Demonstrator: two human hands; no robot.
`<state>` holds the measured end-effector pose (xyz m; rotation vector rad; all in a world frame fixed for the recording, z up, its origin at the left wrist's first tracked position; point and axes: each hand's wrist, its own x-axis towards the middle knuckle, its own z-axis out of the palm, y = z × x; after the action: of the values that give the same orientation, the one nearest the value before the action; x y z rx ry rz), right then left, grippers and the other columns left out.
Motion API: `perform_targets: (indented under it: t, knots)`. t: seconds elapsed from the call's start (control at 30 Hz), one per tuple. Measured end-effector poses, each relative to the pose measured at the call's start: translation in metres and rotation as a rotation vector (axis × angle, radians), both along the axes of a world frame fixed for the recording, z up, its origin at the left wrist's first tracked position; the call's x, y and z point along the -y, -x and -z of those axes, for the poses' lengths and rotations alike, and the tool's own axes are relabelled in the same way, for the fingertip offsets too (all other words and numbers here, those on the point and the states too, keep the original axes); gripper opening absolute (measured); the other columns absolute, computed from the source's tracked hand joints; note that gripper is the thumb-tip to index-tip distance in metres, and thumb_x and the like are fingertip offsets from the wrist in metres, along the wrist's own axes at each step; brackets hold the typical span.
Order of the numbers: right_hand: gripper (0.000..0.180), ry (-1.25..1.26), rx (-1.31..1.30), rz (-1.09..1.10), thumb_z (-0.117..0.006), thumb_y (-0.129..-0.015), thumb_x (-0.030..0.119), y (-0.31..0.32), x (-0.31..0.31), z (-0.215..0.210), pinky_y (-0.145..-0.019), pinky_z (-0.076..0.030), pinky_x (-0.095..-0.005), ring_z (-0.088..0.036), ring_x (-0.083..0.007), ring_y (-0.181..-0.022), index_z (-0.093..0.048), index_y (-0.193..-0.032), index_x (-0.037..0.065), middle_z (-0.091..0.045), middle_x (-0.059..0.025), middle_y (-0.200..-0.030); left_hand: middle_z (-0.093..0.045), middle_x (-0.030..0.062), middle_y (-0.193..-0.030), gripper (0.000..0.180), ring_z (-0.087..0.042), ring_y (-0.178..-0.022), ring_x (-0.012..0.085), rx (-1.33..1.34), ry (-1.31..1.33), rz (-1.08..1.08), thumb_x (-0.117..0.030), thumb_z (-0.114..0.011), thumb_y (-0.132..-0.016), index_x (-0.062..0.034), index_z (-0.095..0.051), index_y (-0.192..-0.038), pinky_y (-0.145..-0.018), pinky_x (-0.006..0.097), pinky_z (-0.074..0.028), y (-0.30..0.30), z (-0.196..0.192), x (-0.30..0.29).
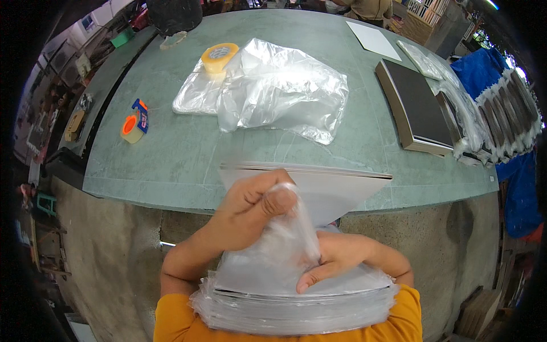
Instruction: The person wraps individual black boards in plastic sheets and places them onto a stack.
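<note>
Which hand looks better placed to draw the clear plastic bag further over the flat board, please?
Probably the left hand: its fingers pinch the plastic bag above the board, while the right hand presses flat on it.

A grey-green worktable (182, 154) stretches away from the viewer. On its far middle lies a heap of clear plastic bags (279, 91), with a yellow roll of tape (219, 57) resting on the heap's left end. Near the table's left edge lies an orange and blue tape dispenser (134, 122). On the right side sits a dark panel with a pale frame (415, 105), stacked on others like it, and beyond it a white sheet (373, 40) lies flat. Plastic-wrapped frames (467, 122) lie just beside the dark panel, near a blue cloth (484, 71) off the table's right end.
</note>
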<state>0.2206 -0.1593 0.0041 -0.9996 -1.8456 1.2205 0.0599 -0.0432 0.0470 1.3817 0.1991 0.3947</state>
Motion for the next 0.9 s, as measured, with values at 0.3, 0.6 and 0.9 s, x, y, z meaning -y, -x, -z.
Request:
perform_targets:
  t: [0.3, 0.6, 0.9]
  knots:
    - [0.022, -0.19, -0.24, 0.26, -0.052, -0.083, 0.015, -0.003, -0.004, -0.02, -0.071, -0.045, -0.0345, -0.057, -0.0239, -0.067, -0.058, -0.074, -0.004, -0.055, -0.0101, -0.068, -0.047, 0.0003, -0.065, 0.027, -0.043, -0.06, 0.0063, 0.06, 0.058, 0.117, -0.026, -0.044, -0.089, -0.0029, -0.05, -0.078, -0.054, 0.021, -0.035, 0.006, 0.009, -0.018]
    - [0.03, 0.093, 0.344, -0.318, -0.052, -0.081, 0.021, -0.009, 0.001, -0.007, -0.057, -0.046, -0.0391, -0.054, -0.0315, -0.054, -0.057, -0.062, -0.002, -0.054, -0.0181, -0.06, -0.048, 0.0025, -0.056, 0.016, -0.047, -0.05, 0.0168, -0.113, 0.122, 0.075, -0.02, -0.048, -0.087, -0.004, -0.05, -0.089, -0.047, 0.027, -0.037, 0.02, -0.022, -0.01]
    - [0.032, -0.229, 0.084, -0.412, -0.048, -0.081, 0.026, -0.019, 0.021, -0.062, -0.06, -0.045, -0.0389, -0.053, -0.0365, -0.062, -0.055, -0.07, -0.003, -0.054, -0.0183, -0.061, -0.054, 0.0119, -0.073, 0.022, -0.053, -0.067, 0.0294, -0.473, -1.457, 0.224, -0.007, -0.054, -0.066, -0.0026, -0.052, -0.088, -0.058, 0.039, -0.043, 0.051, 0.074, -0.019]
